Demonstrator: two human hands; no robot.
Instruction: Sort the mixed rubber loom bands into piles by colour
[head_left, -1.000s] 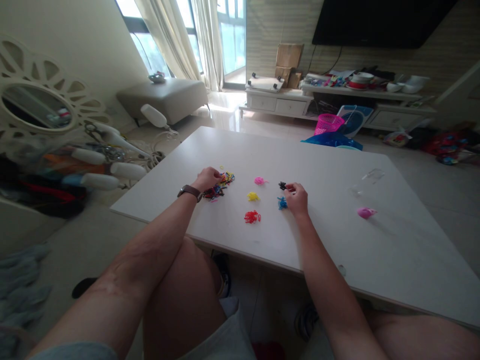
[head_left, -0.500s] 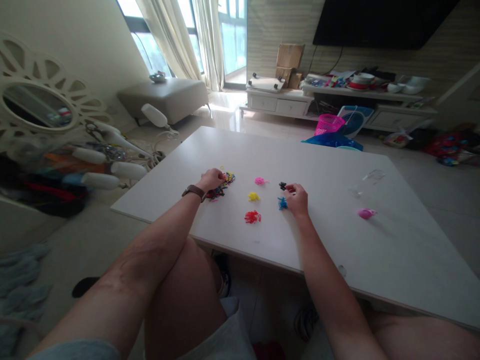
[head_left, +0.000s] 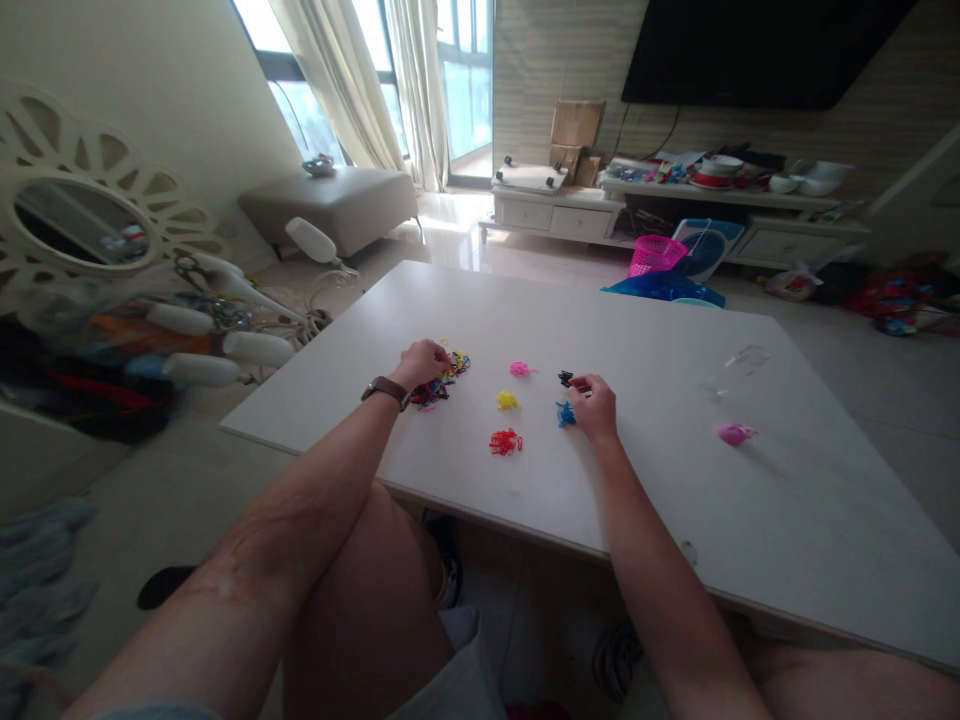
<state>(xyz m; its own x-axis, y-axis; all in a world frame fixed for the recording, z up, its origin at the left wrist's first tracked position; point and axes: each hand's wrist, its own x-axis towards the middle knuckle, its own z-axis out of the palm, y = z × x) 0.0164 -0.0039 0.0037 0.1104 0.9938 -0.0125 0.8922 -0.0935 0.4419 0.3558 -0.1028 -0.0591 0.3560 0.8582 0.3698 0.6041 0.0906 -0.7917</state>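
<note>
My left hand (head_left: pixel 421 366), with a dark watch on its wrist, reaches into a pile of mixed-colour small rubber bands (head_left: pixel 451 380). Its fingers are pinched together; what lies between them is too small to make out. My right hand (head_left: pixel 596 408) rests beside the black rubber bands (head_left: pixel 565 378) and partly covers the blue rubber bands (head_left: pixel 563 413). Its thumb and fingers are closed together near the black ones, their contents unclear. Between my hands lie separate heaps of pink rubber bands (head_left: pixel 520 369), yellow rubber bands (head_left: pixel 507 400) and red rubber bands (head_left: pixel 505 442).
On the right of the white table (head_left: pixel 645 490) lie a clear container (head_left: pixel 735 374) and a small pink object (head_left: pixel 736 434). A floor lamp with white shades (head_left: pixel 259 348) stands by the left edge. Beyond the far edge is a pink basket (head_left: pixel 654 254).
The whole view has shifted slightly, so the table sits a little lower in it. Both hands stay at nearly the same spots by the heaps.
</note>
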